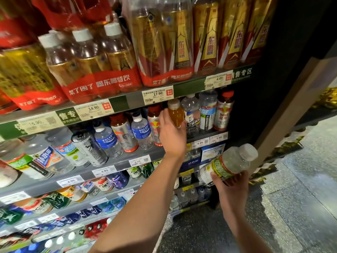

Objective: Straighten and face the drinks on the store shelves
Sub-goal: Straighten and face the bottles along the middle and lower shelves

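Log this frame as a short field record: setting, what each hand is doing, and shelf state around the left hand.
setting: store drinks shelving with price tags on the rails
left hand: grip on a small orange bottle with a pale cap, at the second shelf from the top
right hand: holds a clear bottle with a green label, tilted, away from the shelves
neighbours: Pocari Sweat bottle on its left, clear water bottle on its right

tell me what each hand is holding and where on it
The left hand holds a small orange bottle by its lower body. The right hand grips a clear green-labelled bottle around its labelled middle.
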`<action>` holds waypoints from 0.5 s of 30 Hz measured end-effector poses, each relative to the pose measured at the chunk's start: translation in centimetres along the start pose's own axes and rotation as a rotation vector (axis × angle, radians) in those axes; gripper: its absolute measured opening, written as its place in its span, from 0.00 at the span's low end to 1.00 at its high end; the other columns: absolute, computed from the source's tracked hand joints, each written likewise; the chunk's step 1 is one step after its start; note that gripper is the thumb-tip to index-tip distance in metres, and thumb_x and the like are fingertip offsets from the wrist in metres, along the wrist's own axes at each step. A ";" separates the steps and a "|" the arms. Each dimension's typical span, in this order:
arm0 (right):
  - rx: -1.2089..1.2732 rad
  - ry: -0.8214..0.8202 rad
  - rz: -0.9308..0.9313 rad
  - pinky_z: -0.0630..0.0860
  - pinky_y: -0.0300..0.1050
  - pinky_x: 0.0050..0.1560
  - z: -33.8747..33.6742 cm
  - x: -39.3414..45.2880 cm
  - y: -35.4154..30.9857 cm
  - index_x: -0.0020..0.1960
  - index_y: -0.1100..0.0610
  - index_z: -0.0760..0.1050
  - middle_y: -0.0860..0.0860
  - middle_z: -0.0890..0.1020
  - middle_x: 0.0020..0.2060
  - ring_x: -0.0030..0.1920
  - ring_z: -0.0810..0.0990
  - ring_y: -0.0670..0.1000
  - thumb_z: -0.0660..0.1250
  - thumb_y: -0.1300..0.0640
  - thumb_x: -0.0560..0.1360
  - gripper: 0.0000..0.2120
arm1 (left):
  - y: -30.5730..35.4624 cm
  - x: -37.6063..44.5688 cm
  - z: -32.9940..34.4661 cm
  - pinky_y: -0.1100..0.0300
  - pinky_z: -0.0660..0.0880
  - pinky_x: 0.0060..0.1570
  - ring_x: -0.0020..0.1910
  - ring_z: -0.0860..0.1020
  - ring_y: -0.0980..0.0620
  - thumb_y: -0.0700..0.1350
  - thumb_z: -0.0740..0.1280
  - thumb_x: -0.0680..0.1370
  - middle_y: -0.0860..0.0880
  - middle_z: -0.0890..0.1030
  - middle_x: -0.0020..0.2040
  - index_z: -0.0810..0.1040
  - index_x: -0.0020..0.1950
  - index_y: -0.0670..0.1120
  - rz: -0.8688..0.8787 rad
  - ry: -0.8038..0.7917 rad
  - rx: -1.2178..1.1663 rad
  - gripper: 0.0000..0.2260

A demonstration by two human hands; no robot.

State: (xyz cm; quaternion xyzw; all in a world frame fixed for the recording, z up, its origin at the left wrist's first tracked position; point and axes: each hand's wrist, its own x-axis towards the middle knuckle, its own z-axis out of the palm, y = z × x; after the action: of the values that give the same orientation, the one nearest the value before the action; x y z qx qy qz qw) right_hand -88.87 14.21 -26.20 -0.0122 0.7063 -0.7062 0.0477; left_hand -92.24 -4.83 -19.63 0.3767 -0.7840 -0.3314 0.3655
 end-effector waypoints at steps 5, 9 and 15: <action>0.033 -0.029 0.019 0.72 0.32 0.51 0.7 -0.6 -0.1 0.61 0.38 0.66 0.37 0.78 0.53 0.53 0.78 0.36 0.78 0.65 0.68 0.34 | 0.2 0.5 -0.9 0.51 0.75 0.57 0.61 0.77 0.45 0.47 0.76 0.73 0.47 0.69 0.69 0.68 0.73 0.45 0.052 -0.039 0.034 0.31; 0.039 -0.042 0.021 0.73 0.32 0.51 1.3 -0.7 0.0 0.54 0.33 0.69 0.35 0.80 0.51 0.51 0.80 0.34 0.78 0.67 0.68 0.32 | -0.6 0.1 -1.1 0.52 0.76 0.55 0.58 0.77 0.48 0.49 0.78 0.70 0.47 0.69 0.64 0.70 0.72 0.47 0.071 -0.040 0.027 0.33; 0.005 -0.031 0.003 0.71 0.30 0.49 1.4 -0.9 -0.6 0.57 0.37 0.67 0.37 0.78 0.51 0.49 0.78 0.29 0.78 0.64 0.69 0.30 | -2.3 -2.0 -1.6 0.55 0.71 0.61 0.63 0.74 0.49 0.50 0.80 0.68 0.48 0.76 0.63 0.70 0.67 0.51 0.085 -0.013 -0.068 0.32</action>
State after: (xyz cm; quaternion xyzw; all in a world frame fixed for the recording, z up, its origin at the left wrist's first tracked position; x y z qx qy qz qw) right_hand -87.86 12.87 -25.52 -0.0219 0.7038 -0.7076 0.0598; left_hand -89.26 -4.74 -21.31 0.3283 -0.7901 -0.3444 0.3865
